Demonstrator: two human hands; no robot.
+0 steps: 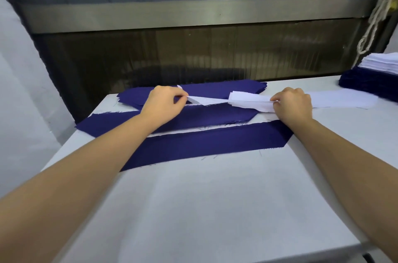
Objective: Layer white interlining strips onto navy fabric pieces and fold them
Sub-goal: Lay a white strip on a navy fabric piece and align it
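Note:
Two long navy fabric pieces lie side by side on the white table (pixel 215 198): a nearer navy piece (pixel 204 144) and a farther navy piece (pixel 204 115). Behind them sits a navy stack (pixel 215 89). My left hand (pixel 164 103) pinches one end of a white interlining strip (pixel 206 101), which is stretched just above the farther navy piece. My right hand (pixel 293 104) pinches the strip's other end, at a small pile of white strips (pixel 247 100) that reaches on to the right.
At the far right stands a pile of navy pieces (pixel 368 82) with white strips (pixel 381 62) stacked on top. A dark machine opening with a metal bar (pixel 193 14) runs along the table's back edge. A rope (pixel 377 15) hangs at the upper right.

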